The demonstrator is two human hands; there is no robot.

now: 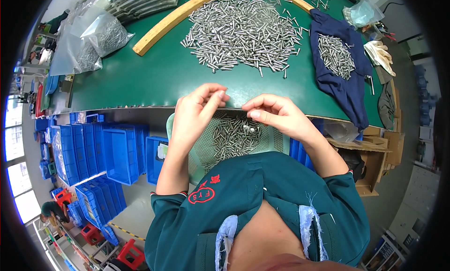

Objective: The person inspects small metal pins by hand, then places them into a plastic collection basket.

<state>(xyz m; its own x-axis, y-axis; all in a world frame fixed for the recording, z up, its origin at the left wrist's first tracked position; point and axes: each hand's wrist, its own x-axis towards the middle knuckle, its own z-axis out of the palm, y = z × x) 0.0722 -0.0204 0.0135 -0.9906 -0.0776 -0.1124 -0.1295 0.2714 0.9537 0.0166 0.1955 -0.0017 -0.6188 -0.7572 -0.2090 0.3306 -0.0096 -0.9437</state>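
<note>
My left hand (202,104) is raised over the table's near edge, fingers curled and thumb against them; anything pinched there is too small to make out. Facing it, my right hand (275,112) has loosely bent fingers, with a gap between thumb and forefinger and nothing visible in it. Below both hands a pale green perforated basket (277,142) holds many small metal screw-like pieces (233,138). A few brighter pieces (249,129) lie or fall beneath my right hand. Farther off, a large heap of silver screw-like pieces (243,31) spreads over the green table (154,83).
Wooden strips (173,22) border the heap. A navy cloth (340,90) at right carries a smaller pile of metal pieces (335,56), beside white gloves (378,55). Clear bags of metal pieces (105,36) lie at left. Blue crates (123,153) are stacked beyond the table's left front.
</note>
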